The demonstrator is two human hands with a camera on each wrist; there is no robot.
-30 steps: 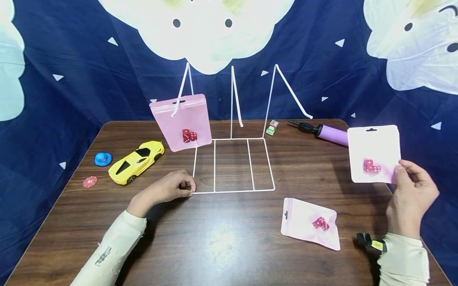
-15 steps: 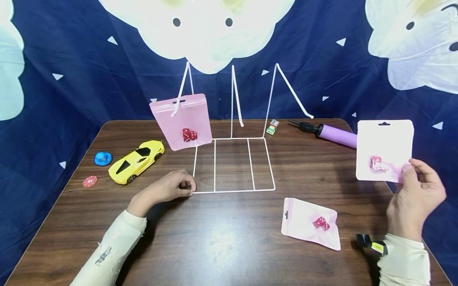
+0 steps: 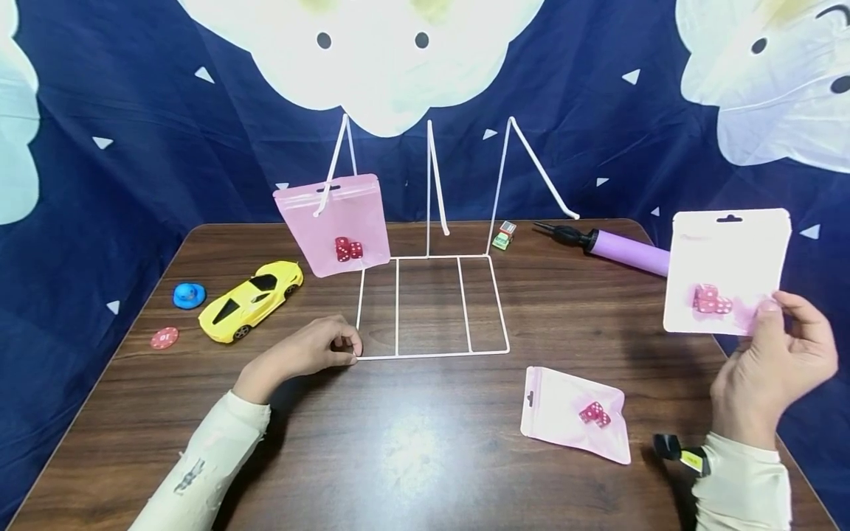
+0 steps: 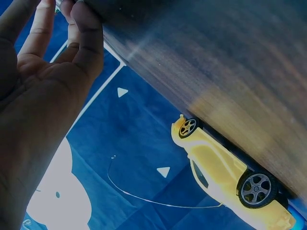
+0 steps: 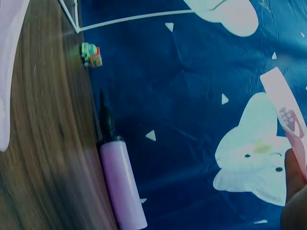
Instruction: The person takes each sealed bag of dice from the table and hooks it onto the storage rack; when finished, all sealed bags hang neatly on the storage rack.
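My right hand (image 3: pixel 773 361) pinches the lower right corner of a pink-white pouch (image 3: pixel 727 258) with red dice in it, raised above the table's right side. The right wrist view shows that pouch (image 5: pixel 278 91) edge-on with the thumb (image 5: pixel 293 175) on it. My left hand (image 3: pixel 308 346) pinches the front left corner of a white wire rack (image 3: pixel 432 356). A pink pouch with dice (image 3: pixel 339 221) hangs on the rack's left hook. The middle and right hooks (image 3: pixel 544 168) hold nothing. Another dice pouch (image 3: pixel 574 413) lies flat in front of the rack, to its right.
Left of the rack are a yellow toy car (image 3: pixel 252 302), a blue toy (image 3: pixel 189 296) and a red chip (image 3: pixel 164 338). A small green toy car (image 3: pixel 503 236) and a purple pump (image 3: pixel 627 252) lie at the back right. A blue cloth (image 3: pixel 584 88) hangs behind.
My right hand has moved slightly right, and its pouch has gone right and up, looking larger in the head view. My left hand stays at the rack's corner.
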